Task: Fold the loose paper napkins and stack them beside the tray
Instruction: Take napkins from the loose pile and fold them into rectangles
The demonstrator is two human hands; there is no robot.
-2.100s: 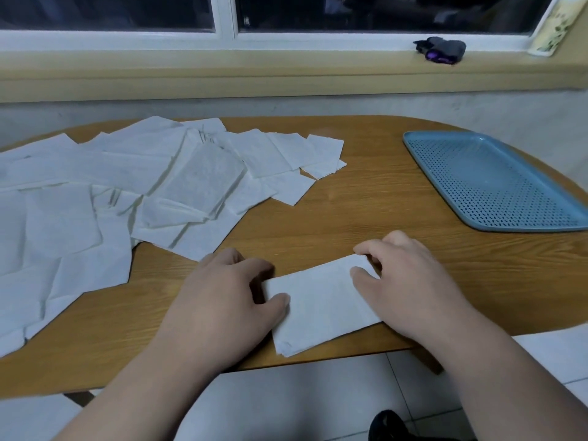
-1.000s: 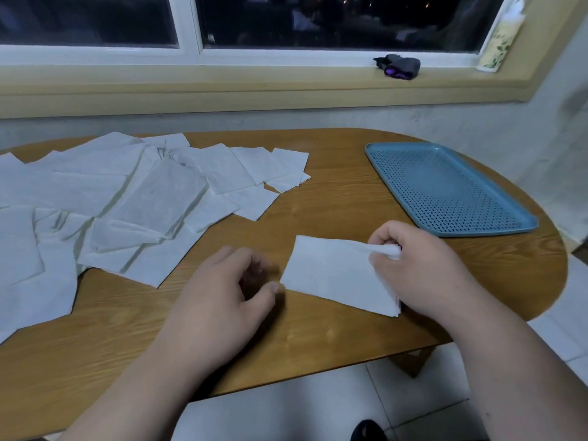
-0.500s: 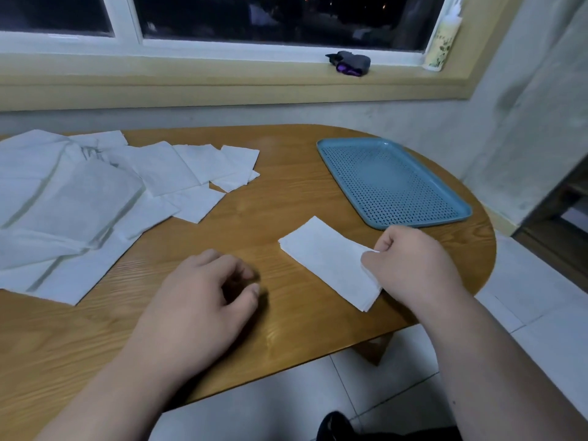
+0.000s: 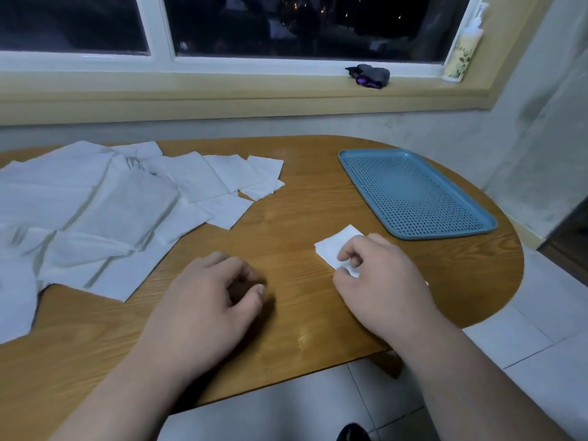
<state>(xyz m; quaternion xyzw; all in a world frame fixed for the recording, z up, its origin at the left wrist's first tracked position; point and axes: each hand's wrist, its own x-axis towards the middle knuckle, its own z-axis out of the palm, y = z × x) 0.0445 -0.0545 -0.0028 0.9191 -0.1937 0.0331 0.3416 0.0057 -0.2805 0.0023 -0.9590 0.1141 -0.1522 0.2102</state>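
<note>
Loose paper napkins (image 4: 111,211) cover the table (image 4: 302,192) from about 9 to 11 o'clock, taking 12 as the side toward the window. In the head view, the only one, they lie as a sprawl of overlapping white sheets. The larger ones are creased and rumpled at the left. Smaller squares fan out at the right end of the heap toward the middle of the table.

One folded napkin (image 4: 334,246) lies flat on the wood at about 4 o'clock, well apart from that heap. It sits near the tray (image 4: 413,192), off the tray's near-left corner at roughly 8 o'clock from it, with bare wood showing between the two. Only its far corner and left edge show, because the rest is under the right hand (image 4: 381,275). That hand comes in from 5 o'clock with its fingers curled down over the napkin. Its thumb and forefinger pinch the napkin's near edge, and a sliver of white shows between them.

The left hand (image 4: 210,297) rests on the table at about 6 o'clock, back upward. Its fingers are loosely curled under with the thumb beside them, grasping nothing and touching no paper. The nearest loose sheet lies just to its left.

The tray is blue with a perforated floor and sits at 2 o'clock, angled toward the rounded right end of the table.

On the window sill (image 4: 222,100) at 12 to 1 o'clock lie a dark bundle (image 4: 370,76) with a purple patch and, further right, a pale bottle (image 4: 463,55) leaning in the corner. Pale floor tiles (image 4: 525,345) show past the table's near edge.
</note>
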